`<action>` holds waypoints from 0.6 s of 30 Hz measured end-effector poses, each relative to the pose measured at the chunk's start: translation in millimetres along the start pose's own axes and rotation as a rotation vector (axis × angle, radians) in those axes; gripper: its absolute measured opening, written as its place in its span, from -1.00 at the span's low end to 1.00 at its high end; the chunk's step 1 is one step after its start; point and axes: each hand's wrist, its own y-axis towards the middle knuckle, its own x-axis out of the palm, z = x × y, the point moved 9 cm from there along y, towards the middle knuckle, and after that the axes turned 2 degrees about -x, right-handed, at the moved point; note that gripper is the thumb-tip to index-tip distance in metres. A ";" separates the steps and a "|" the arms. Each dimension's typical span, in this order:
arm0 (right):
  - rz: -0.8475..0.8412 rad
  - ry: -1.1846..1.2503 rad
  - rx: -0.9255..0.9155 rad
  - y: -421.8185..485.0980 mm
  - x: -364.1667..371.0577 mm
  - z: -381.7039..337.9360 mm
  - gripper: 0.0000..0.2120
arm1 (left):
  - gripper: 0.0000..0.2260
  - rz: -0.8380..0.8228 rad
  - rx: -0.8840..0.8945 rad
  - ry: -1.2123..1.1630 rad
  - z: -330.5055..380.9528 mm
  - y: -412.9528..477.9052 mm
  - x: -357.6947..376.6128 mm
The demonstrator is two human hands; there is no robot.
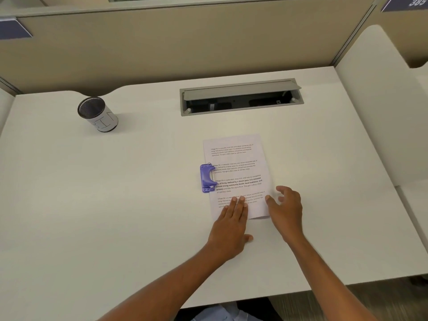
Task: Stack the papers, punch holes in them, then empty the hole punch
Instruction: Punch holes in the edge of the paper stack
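Note:
A stack of printed white papers (238, 167) lies on the white desk (115, 193), a little right of centre. A small purple hole punch (207, 178) sits over the middle of the stack's left edge. My left hand (231, 224) lies flat with straight fingers pressing the stack's near left corner. My right hand (286, 206) is at the stack's near right edge with fingers loosely spread; whether it touches the paper I cannot tell. It holds nothing.
A black mesh cup (98, 114) wrapped in paper marked "BIN" stands at the back left. A grey cable hatch (240, 97) with its lid raised is set into the desk behind the papers. Beige partition walls enclose the back and right.

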 end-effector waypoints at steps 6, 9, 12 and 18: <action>-0.094 0.149 0.019 12.6 16.1 -11.9 -0.44 | -0.08 -0.004 0.008 0.017 -0.4 0.7 3.9; -0.119 0.143 0.021 33.3 18.3 -22.3 -0.40 | -0.09 -0.011 0.007 0.021 -0.6 0.5 3.0; -0.150 0.153 0.052 60.9 19.5 -28.2 -0.53 | -0.10 -0.019 0.013 0.021 0.6 -1.0 0.1; -0.354 0.209 0.150 89.7 31.4 -24.8 -0.94 | -0.14 -0.058 0.010 -0.057 2.0 -3.8 -14.7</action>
